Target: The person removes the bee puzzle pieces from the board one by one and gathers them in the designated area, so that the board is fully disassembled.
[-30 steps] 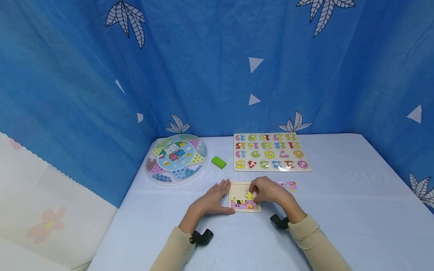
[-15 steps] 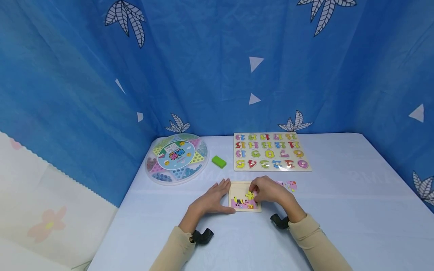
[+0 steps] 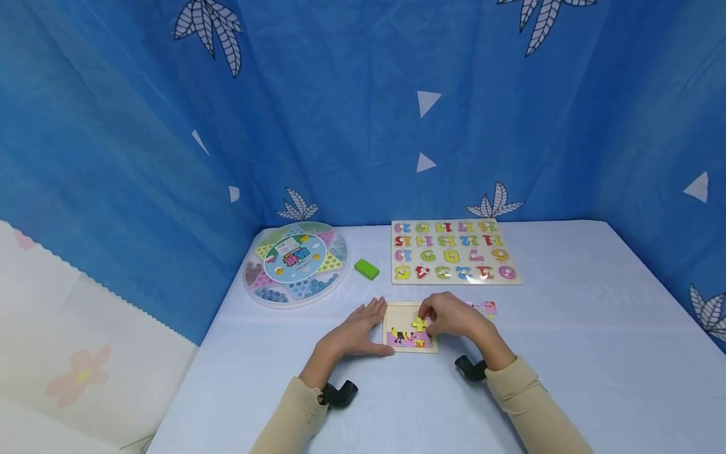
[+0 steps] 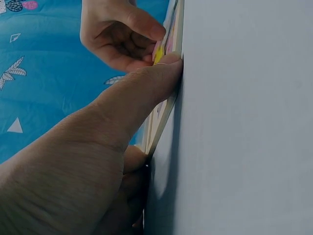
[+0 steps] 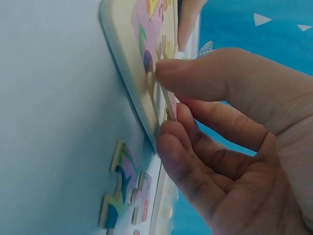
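Observation:
A small wooden jigsaw tray (image 3: 399,312) lies in front of me, with pink picture pieces and a bee along its near side. My left hand (image 3: 353,332) rests at its left side, fingers extended to the far corner and thumb (image 4: 164,73) against the near edge. Over the tray's right part, my right hand (image 3: 452,315) pinches a yellow and pink jigsaw piece (image 3: 420,324) between thumb and fingers. The right wrist view shows that piece (image 5: 169,102) edge-on and tilted, close over the tray. Several loose jigsaw pieces (image 5: 124,169) lie just right of the tray.
Behind the tray lies a number puzzle board (image 3: 457,255). A green block (image 3: 367,269) sits left of it, and a round marble board game (image 3: 297,265) stands at the far left. A blue curtain (image 3: 363,113) hangs along the back of the white-covered table (image 3: 567,366).
Table and hands appear slightly higher in the head view. The yellow piece shows a little more between my right fingers; my left hand stays at the tray's side.

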A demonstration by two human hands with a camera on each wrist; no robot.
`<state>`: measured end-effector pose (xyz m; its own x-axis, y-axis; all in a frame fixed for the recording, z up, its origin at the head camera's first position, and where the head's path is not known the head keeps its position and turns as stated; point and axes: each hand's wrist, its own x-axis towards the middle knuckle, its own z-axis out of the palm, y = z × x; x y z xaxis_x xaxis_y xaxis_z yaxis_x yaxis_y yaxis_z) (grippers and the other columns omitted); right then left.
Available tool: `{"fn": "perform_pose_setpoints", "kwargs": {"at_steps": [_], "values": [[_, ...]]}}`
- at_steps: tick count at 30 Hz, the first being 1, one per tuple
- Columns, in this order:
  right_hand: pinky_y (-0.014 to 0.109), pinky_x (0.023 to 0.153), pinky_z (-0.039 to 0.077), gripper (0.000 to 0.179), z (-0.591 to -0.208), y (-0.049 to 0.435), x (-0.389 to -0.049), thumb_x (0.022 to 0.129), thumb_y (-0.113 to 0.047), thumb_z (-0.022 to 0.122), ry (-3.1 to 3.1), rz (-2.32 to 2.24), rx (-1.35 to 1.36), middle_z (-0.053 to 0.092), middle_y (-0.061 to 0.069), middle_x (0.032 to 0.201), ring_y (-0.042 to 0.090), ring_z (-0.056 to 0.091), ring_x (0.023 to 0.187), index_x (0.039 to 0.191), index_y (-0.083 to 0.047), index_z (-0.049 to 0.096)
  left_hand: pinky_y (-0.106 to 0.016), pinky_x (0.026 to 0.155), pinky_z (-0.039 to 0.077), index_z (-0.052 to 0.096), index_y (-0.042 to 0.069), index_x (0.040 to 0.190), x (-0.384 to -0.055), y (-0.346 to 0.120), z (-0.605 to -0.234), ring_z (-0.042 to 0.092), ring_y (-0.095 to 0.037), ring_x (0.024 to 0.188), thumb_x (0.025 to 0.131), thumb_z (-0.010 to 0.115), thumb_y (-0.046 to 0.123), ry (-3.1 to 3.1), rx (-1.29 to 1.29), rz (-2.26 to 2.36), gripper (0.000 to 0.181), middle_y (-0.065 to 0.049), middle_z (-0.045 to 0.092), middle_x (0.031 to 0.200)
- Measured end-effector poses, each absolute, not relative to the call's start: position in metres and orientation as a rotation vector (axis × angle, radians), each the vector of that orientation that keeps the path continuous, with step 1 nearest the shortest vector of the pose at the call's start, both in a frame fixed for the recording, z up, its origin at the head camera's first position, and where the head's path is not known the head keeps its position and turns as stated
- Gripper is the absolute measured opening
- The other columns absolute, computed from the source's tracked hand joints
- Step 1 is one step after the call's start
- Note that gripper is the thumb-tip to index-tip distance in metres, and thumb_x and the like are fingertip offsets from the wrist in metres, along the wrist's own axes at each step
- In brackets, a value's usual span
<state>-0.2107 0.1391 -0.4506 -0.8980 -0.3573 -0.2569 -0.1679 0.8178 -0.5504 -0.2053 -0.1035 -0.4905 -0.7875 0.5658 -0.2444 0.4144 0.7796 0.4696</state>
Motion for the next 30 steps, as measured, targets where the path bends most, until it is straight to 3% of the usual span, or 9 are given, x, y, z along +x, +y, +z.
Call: {"fn": "perform_pose_setpoints", "kwargs": {"at_steps": [30], "values": [[0.025,0.06,0.047,0.025,-0.452,0.178,-0.203,0.072,-0.004,0.082,2.653,-0.848,-0.362,0.06,0.002,0.079,0.015,0.051,0.072,0.094,-0.009,0.072,-0.04,0.126,0.013,0.019,0.01,0.156,-0.203,-0.103,-0.488,0.009,-0.018,0.154,0.08,0.07,0.059,2.596,0.749,0.57,0.104,-0.002,0.014,0.165]]}}
